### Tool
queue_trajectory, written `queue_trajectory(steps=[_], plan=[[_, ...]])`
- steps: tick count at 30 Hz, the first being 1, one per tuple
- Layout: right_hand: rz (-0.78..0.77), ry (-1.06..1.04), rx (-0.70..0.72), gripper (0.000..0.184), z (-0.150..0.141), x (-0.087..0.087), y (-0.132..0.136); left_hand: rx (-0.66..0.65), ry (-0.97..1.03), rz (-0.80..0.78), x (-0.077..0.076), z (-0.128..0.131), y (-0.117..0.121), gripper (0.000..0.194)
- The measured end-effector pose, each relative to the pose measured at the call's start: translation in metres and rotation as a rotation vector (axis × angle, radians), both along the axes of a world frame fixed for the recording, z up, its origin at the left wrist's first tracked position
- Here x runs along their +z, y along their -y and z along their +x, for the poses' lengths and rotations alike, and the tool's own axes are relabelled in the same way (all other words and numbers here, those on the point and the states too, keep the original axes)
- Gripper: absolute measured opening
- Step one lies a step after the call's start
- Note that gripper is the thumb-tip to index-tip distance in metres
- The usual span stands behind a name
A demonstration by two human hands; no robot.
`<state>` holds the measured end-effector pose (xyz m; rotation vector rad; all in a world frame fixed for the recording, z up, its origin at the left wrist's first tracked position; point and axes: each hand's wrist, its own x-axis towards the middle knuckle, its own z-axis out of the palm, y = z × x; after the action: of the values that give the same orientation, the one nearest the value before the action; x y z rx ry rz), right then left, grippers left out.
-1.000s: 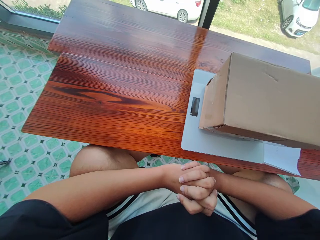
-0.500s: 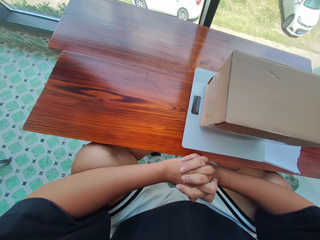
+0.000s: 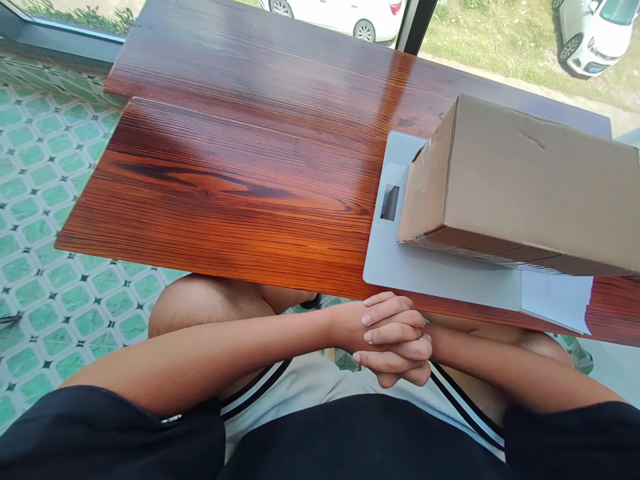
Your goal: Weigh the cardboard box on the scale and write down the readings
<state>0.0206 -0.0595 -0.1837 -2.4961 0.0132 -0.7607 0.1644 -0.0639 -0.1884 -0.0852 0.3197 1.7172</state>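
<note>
In front of my belly, just off the table's near edge, my left hand (image 3: 350, 325) and my right hand (image 3: 395, 332) are clasped with fingers interlaced. The right fingers lie across the left hand, nails pointing left. Neither hand holds any object. A closed brown cardboard box (image 3: 535, 187) sits on a pale flat scale (image 3: 440, 273) with a small dark display (image 3: 389, 202), at the table's right side. White paper (image 3: 557, 300) sticks out beside the scale at the near edge, partly under the box. The box's right end runs out of view.
The glossy red-brown wooden table (image 3: 240, 193) has two offset boards. Behind it, a dark window frame (image 3: 414, 30) separates panes showing parked white cars (image 3: 595, 40) on grass. My knees reach under the near edge. Green patterned tiles (image 3: 30, 213) cover the floor.
My clasped hands have risen slightly in view, toward the table edge, still interlaced. The view has shifted a little; box, scale and paper keep their places on the table.
</note>
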Motion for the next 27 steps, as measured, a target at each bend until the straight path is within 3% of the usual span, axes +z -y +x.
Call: queue_trajectory(steps=[3,6,9,12,18,23,27], plan=[[-0.061,-0.015,0.008,0.028,-0.001,0.001,-0.003,0.179,0.099,-0.108,0.002,0.001,0.0,0.062],[-0.094,-0.025,0.052,0.032,-0.001,0.004,-0.006,0.155,0.095,-0.083,0.003,0.001,-0.002,0.061],[0.02,0.041,-0.078,0.022,0.0,0.007,-0.015,0.114,0.103,-0.042,0.001,0.003,-0.001,0.064],[0.104,0.05,-0.125,0.015,0.003,0.007,-0.018,0.164,0.127,-0.032,-0.003,0.005,0.001,0.063],[-0.029,-0.112,0.13,0.024,0.004,-0.001,0.009,0.168,0.094,0.124,0.003,0.005,0.0,0.062],[0.087,0.069,-0.083,0.016,0.01,-0.004,-0.003,0.152,0.01,0.075,0.017,0.006,0.002,0.069],[0.095,0.217,-0.151,0.017,0.018,-0.003,-0.016,0.215,-0.067,-0.074,0.021,0.001,0.002,0.066]])
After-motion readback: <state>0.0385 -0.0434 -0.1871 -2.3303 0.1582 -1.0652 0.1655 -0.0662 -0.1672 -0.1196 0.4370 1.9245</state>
